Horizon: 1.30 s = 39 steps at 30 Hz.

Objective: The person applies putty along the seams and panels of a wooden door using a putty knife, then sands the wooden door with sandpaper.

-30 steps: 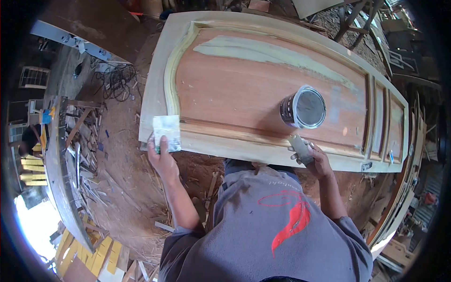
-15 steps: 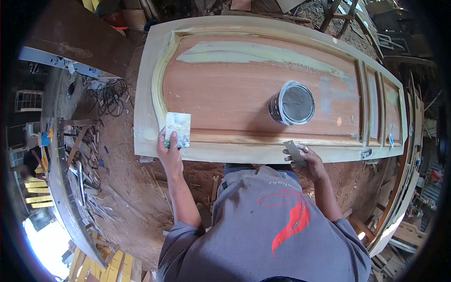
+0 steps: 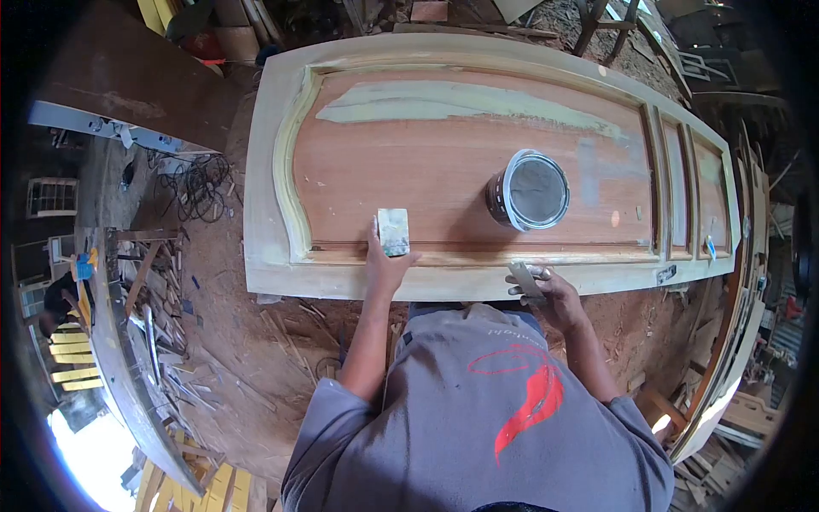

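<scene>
A wooden door lies flat before me, pale filler smeared along the far part of its panel. Over the door's near left part, my left hand is closed round a small rectangular board stained with whitish and greenish smears. Close to the near edge, my right hand grips a flat grey scraper, its blade tilted up toward the left. On the panel beyond that hand stands an open tin of grey paste.
A long bench runs along the left, with wood scraps on the ground beside it. Tangled black cable lies near a brown board. A person is at the far left. Timber leans at the right.
My left hand has moved right with the small board, which now appears narrower. The scraper in my right hand has turned more edge-on and shifted slightly left. The tin stays put on the panel.
</scene>
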### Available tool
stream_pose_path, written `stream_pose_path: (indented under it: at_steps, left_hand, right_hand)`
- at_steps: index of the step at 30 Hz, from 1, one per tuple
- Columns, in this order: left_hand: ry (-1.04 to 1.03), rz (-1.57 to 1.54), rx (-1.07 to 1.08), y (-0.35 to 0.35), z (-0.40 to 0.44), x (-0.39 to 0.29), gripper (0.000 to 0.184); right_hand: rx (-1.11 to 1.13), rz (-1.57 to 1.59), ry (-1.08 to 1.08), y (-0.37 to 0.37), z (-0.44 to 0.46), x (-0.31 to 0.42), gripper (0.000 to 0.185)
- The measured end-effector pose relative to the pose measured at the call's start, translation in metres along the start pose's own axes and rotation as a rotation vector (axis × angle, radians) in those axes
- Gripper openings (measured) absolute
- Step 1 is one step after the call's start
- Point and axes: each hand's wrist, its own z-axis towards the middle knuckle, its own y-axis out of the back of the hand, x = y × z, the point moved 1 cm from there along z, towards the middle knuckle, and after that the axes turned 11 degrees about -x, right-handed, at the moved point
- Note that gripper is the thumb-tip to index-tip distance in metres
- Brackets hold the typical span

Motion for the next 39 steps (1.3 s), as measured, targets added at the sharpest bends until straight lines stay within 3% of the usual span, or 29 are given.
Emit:
stream_pose_path:
  at_steps: [7,11,13,26,27,33,36,37,39]
  left_hand:
    - [0.097,0.097,0.148,0.000,0.002,0.006,0.135]
    - [-0.015,0.071,0.178,-0.001,0.006,0.004,0.135]
    - [-0.055,0.121,0.171,0.003,0.004,0.000,0.134]
    - [0.006,0.047,0.244,0.004,0.010,0.007,0.131]
    - [-0.104,0.113,0.225,0.003,0.010,0.017,0.126]
    - [0.221,-0.411,0.282,-0.025,0.016,0.038,0.102]
    - [0.176,-0.407,0.185,-0.041,0.005,0.024,0.095]
    - [0.105,-0.023,0.121,-0.041,0.004,0.020,0.089]
    - [-0.113,0.264,-0.083,-0.044,-0.019,0.008,0.087]
  right_hand:
    - [-0.005,0.013,-0.005,0.007,-0.001,-0.006,0.070]
    - [0.005,0.026,0.021,0.012,-0.003,-0.008,0.072]
    - [0.010,0.082,0.019,0.019,0.001,-0.016,0.060]
    - [-0.025,0.108,0.089,0.042,-0.015,-0.027,0.056]
    - [-0.033,0.116,0.091,0.046,-0.017,-0.028,0.057]
    - [-0.049,0.211,0.156,0.060,-0.041,-0.021,0.056]
    - [-0.062,0.241,0.162,0.075,-0.053,-0.016,0.056]
    - [-0.063,0.246,0.157,0.081,-0.056,-0.015,0.056]
    - [-0.054,0.240,0.194,0.100,-0.052,-0.020,0.058]
